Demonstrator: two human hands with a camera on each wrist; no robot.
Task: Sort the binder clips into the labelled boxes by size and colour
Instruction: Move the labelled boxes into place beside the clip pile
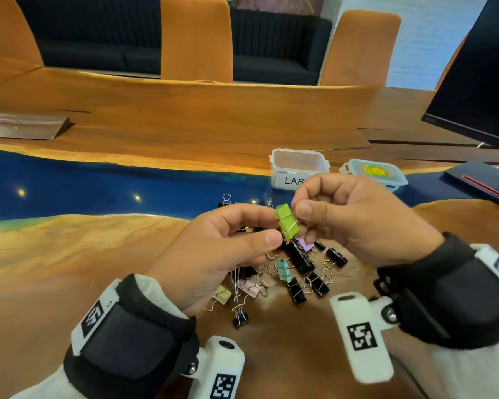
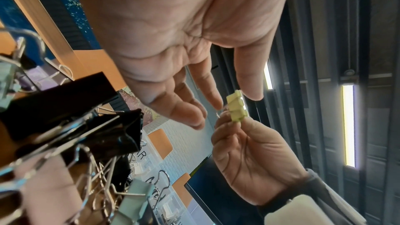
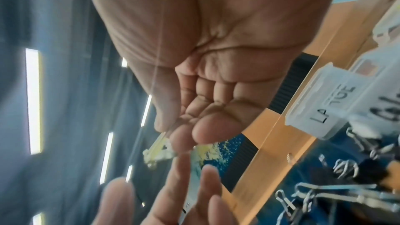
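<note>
A small cluster of green binder clips [image 1: 287, 221] hangs in the air above the pile. My right hand [image 1: 298, 204] pinches its wire handles between thumb and fingers. My left hand [image 1: 271, 225] has thumb and forefinger spread on either side of the green clips [image 2: 237, 105], close to them with no firm grip showing. Below on the table lies the mixed pile: a large black clip [image 1: 300, 256], a teal one [image 1: 283, 269], a pink one [image 1: 251, 287], a pale green one [image 1: 224, 293] and several small black ones [image 1: 297, 292]. A clear open box labelled LARGE [image 1: 298, 159] stands behind the hands.
A lidded box with a teal rim [image 1: 375, 171] sits right of the open box. A monitor [image 1: 478, 82] and its base [image 1: 478, 180] occupy the right side. The wooden table has a blue resin strip [image 1: 98, 182]. Orange chairs [image 1: 196, 38] stand across it.
</note>
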